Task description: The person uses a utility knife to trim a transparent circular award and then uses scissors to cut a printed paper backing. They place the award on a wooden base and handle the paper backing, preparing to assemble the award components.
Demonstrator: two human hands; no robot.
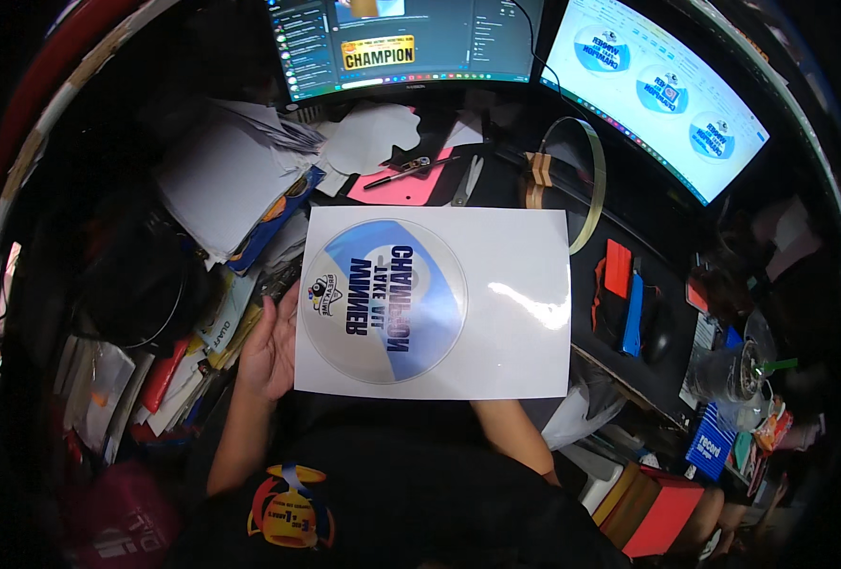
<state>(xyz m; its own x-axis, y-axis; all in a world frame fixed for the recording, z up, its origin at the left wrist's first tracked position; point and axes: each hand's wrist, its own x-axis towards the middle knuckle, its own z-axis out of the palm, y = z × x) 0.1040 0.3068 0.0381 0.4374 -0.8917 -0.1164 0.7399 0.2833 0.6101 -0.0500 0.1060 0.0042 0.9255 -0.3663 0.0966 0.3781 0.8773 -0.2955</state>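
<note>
Monitors [662, 90] glow; sheet [435, 303] overlaps uncurled left grip [274, 346], hides right grip, whose state I can't tell.

"What's in this room?"
"A black desk [620, 373]. At the back of it there's a left screen [482, 47] and a right screen [620, 52]."
"Is it light in here?"
"Both screens shine bright. Over on the left it's really dark."
"What's all that stuff?"
"A big paper pile [214, 185] on the left, and things like books [665, 512] low on the right."
</note>
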